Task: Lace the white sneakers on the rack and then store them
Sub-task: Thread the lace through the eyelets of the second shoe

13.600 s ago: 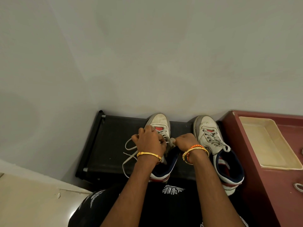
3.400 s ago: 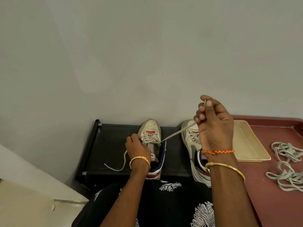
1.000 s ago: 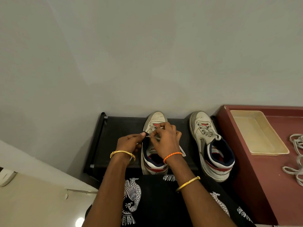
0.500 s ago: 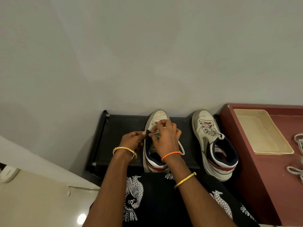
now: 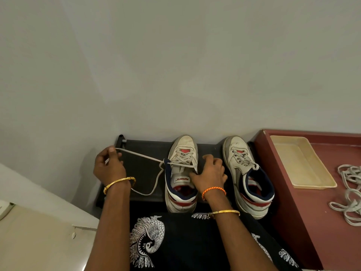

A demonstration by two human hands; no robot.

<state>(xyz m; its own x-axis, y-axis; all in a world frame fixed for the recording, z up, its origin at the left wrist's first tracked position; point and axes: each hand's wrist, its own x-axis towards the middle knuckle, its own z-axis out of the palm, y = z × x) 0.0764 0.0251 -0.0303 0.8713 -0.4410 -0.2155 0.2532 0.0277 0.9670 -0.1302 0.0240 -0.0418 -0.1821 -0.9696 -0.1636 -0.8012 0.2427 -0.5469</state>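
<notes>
Two white sneakers with navy collars and red trim stand toes to the wall on a black rack (image 5: pixel 148 173). The left sneaker (image 5: pixel 182 173) is partly laced; its grey lace (image 5: pixel 140 155) runs taut from an upper eyelet out to the left. My left hand (image 5: pixel 108 166) pinches that lace end, held over the rack's left part. A slack loop of lace hangs below it. My right hand (image 5: pixel 210 174) grips the left sneaker's right side near the tongue. The right sneaker (image 5: pixel 247 177) stands laced beside it, untouched.
A dark red cabinet top (image 5: pixel 332 222) adjoins the rack on the right, with a shallow cream tray (image 5: pixel 300 163) and a pile of loose grey laces (image 5: pixel 349 196) on it. A plain wall rises right behind the rack. My patterned black clothing fills the bottom.
My left hand has pulled away from the sneaker to the left, drawing the lace out taut. My right hand has dropped from the eyelets to hold the sneaker's side.
</notes>
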